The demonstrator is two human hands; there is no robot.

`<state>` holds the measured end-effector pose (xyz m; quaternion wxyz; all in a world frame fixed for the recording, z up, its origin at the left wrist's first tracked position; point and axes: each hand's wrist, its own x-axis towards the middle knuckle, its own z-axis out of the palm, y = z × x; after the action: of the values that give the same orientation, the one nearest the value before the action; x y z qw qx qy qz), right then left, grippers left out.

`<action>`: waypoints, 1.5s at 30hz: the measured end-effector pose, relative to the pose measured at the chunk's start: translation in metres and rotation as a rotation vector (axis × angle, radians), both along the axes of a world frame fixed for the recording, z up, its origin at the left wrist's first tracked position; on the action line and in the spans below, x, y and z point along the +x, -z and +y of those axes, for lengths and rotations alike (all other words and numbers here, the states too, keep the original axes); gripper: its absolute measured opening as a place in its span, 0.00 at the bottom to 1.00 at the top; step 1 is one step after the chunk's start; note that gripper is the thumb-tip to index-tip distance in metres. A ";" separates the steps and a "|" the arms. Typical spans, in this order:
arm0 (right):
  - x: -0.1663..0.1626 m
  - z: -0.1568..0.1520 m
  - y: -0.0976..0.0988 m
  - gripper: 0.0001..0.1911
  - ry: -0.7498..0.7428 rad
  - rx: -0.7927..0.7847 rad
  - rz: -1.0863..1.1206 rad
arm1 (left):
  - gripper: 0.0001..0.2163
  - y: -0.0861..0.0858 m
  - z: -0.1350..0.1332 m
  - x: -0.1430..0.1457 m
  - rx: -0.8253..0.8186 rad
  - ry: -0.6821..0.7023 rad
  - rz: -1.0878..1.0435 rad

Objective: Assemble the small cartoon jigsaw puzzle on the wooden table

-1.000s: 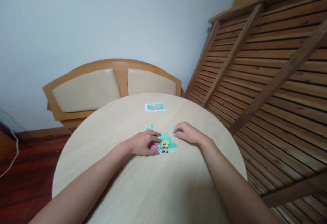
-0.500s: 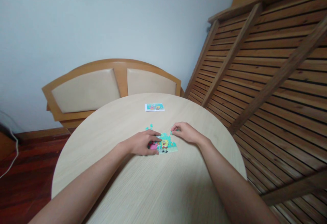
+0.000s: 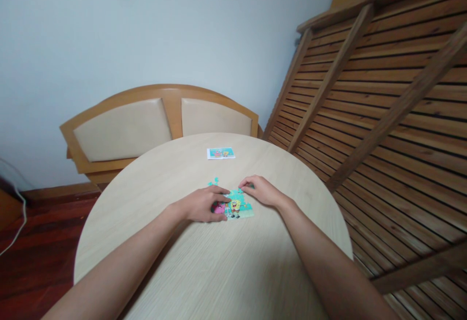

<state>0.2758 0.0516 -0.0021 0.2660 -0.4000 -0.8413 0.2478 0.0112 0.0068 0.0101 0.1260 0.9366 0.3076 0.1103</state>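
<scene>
A small, partly built cartoon jigsaw puzzle (image 3: 238,208) in teal, yellow and pink lies on the round pale wooden table (image 3: 204,266). My left hand (image 3: 202,204) rests flat on its left part, fingers stretched over the pink area. My right hand (image 3: 260,191) is at the puzzle's upper right edge, fingertips pinched on a small teal puzzle piece (image 3: 240,191). Loose teal pieces (image 3: 213,182) lie just beyond my left hand.
A small reference picture card (image 3: 221,153) lies farther back on the table. Behind the table stands a wooden bench with two padded back panels (image 3: 160,120). A slatted wooden frame (image 3: 383,96) leans at the right. Dark red floor shows at the left.
My right hand has slid left with the teal piece, from the right of the puzzle to its upper right edge. My left hand has stayed on the puzzle.
</scene>
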 end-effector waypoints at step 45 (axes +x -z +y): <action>0.003 -0.003 -0.006 0.07 0.005 -0.091 0.040 | 0.24 -0.005 -0.002 0.003 0.018 0.034 0.011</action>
<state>0.2783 0.0482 0.0037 0.2649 -0.4086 -0.8228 0.2930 0.0142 0.0043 0.0150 0.1178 0.9435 0.2911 0.1059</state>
